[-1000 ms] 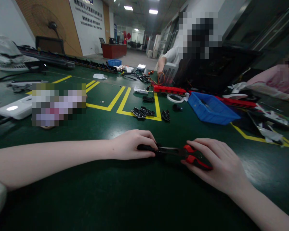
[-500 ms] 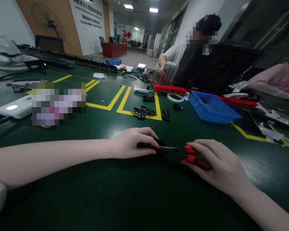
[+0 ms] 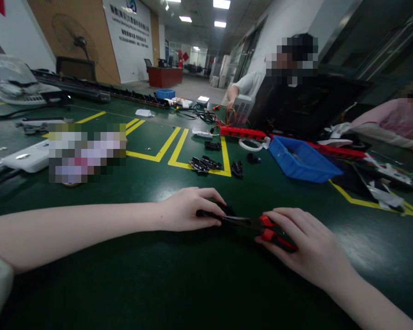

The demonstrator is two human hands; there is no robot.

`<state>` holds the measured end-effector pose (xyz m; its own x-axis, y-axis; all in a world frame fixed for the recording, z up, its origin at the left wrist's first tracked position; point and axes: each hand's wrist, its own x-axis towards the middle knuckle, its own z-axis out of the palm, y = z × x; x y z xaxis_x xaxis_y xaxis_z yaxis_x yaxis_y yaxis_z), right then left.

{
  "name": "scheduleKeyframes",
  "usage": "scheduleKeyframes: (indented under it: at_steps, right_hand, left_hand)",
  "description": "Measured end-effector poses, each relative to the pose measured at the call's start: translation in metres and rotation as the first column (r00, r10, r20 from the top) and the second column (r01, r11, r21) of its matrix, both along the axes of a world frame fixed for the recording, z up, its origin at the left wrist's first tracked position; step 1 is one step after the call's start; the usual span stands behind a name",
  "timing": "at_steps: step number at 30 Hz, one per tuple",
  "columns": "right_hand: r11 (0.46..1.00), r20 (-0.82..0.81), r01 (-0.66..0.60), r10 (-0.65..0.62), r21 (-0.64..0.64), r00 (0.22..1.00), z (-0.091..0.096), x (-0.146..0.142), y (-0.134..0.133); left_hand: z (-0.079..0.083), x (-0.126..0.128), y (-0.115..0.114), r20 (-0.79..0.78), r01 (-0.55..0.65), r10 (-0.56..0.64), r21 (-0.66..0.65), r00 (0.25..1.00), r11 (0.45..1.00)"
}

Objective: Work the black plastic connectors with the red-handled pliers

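My left hand (image 3: 192,211) is closed around a small black part (image 3: 230,211), low over the green table. My fingers cover much of that part, so its exact kind does not show. Red-and-black long-nose pliers (image 3: 248,222) are gripped in my right hand (image 3: 306,238), thumb below the handles and fingers above. Their jaws point left and meet the black part beside my left fingertips. Beyond my hands lie several black plastic pieces (image 3: 199,165) at the yellow tape corner. One similar piece (image 3: 237,169) lies just right of the tape.
A blue bin (image 3: 303,160) stands at the right, near a white ring (image 3: 250,145) and a red strip (image 3: 242,132). At left lie a white device (image 3: 29,156) and a blurred-out object. Across the table, a person sits behind a black panel (image 3: 306,101); another is far right.
The pliers and my right hand have shifted slightly left, toward my left fingertips. My left hand keeps its hold on the black part. The whole view has moved a little.
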<state>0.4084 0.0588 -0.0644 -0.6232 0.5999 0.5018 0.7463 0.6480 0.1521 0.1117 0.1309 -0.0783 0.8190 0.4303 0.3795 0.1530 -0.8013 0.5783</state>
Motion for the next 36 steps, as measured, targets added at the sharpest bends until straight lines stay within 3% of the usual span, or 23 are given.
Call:
scheduleKeyframes:
  at_steps: [9, 14, 28, 36]
  right_hand:
    - [1.0, 0.053, -0.015, 0.015, 0.001, 0.998, 0.0, 0.006, 0.005]
    - [0.998, 0.03, -0.011, 0.013, -0.068, 0.999, -0.002, 0.004, 0.007]
    - [0.99, 0.008, 0.015, -0.014, -0.137, 1.0, -0.006, -0.002, 0.005]
    - [0.997, 0.017, 0.002, -0.001, -0.072, 1.0, -0.005, -0.003, 0.004]
  left_hand:
    - [0.0, 0.002, 0.001, 0.006, 0.005, -0.005, 0.01, 1.0, 1.0]
    - [0.0, 0.005, 0.002, -0.051, 0.008, -0.008, 0.0, 0.999, 1.0]
    - [0.002, 0.01, 0.0, -0.096, -0.091, 0.082, -0.097, 0.992, 0.991]
    - [0.002, 0.01, 0.001, -0.091, -0.083, 0.073, -0.113, 0.993, 0.99]
